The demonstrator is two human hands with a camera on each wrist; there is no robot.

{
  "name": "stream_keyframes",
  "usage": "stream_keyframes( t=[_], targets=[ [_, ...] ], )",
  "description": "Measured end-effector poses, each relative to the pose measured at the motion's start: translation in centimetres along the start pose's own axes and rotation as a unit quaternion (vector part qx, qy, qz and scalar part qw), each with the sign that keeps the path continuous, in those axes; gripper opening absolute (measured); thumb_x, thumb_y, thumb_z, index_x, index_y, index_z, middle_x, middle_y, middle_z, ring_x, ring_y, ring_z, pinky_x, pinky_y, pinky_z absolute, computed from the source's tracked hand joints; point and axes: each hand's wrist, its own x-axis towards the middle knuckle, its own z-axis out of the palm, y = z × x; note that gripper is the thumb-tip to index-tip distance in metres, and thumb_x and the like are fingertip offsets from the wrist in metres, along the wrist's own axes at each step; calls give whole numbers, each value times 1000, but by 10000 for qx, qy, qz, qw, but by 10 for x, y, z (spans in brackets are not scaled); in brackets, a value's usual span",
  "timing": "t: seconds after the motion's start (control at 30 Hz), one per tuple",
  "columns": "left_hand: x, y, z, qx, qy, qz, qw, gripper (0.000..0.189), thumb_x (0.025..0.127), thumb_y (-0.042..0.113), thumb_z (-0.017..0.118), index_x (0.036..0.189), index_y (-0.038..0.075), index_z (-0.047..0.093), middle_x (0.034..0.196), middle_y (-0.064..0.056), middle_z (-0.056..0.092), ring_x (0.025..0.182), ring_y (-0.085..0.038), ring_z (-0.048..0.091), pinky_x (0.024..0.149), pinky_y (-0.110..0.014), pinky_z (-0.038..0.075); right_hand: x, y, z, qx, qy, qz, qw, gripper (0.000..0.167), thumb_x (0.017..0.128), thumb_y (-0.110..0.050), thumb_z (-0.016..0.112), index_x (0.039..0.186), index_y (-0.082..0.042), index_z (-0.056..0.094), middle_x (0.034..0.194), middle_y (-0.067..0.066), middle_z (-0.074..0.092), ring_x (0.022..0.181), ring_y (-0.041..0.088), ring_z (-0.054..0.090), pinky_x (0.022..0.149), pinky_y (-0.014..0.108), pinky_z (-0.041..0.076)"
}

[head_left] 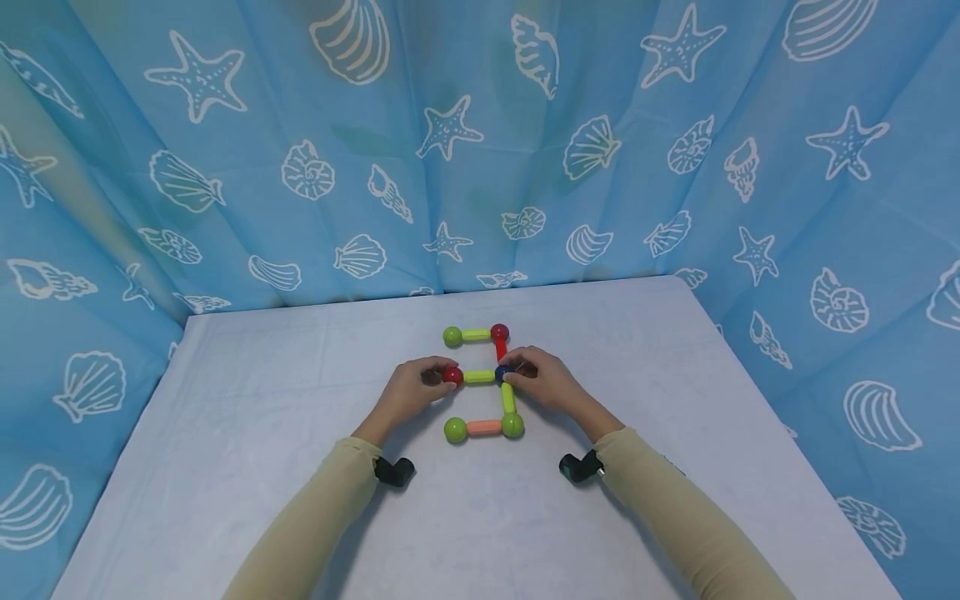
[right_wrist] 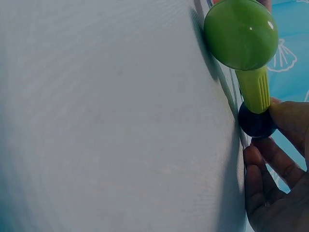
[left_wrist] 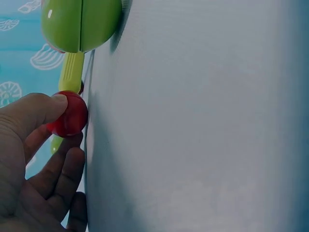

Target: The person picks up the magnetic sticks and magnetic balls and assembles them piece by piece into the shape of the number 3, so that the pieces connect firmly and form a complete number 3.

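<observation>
On the table lies a figure of coloured rods and balls, shaped like a backwards E. My left hand [head_left: 412, 388] pinches the red ball [left_wrist: 72, 115] at the free end of the middle yellow-green rod [head_left: 479, 377]. At that rod's other end, my right hand [head_left: 547, 380] pinches the dark blue ball [right_wrist: 256, 120]. A red rod [head_left: 501, 348] runs from the blue ball up to another red ball [head_left: 499, 332]. Below it, a yellow-green rod [right_wrist: 254, 91] joins a green ball [head_left: 512, 425]. The bottom arm is a salmon rod [head_left: 484, 427] ending in a green ball [head_left: 455, 430].
The top arm is a yellow-green rod [head_left: 476, 335] with a green ball [head_left: 452, 337] at its left end. A white cloth covers the table [head_left: 262, 392]. Behind and beside it hangs a blue curtain [head_left: 465, 200] printed with shells and starfish.
</observation>
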Motion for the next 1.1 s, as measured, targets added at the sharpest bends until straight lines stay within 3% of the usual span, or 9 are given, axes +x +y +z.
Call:
stream_keyframes(
  t=[0.3,0.7,1.1],
  targets=[
    [-1,-2,-2,-29,31,118,9999,41,90,20,78,130,20,69,115,-1,70,105,-20,61,93,-39,53,0,3,0,186,23,-69,9998,29,96,-20,71,125,-19,67,117,1,66,105,20,61,95,39,51],
    [-5,-3,-2,-36,152,68,9999,32,91,19,77,122,18,70,110,0,69,99,-19,61,90,-37,52,-3,-1,2,196,9,-54,9998,29,96,-18,71,125,-17,67,113,2,67,103,20,60,95,38,51],
    [-11,-7,-8,61,191,-76,9998,34,91,22,77,124,19,69,111,1,69,100,-18,60,90,-37,52,0,-9,7,144,-19,57,9999,31,95,-21,72,126,-18,68,111,0,67,102,19,60,93,37,51]
  ],
)
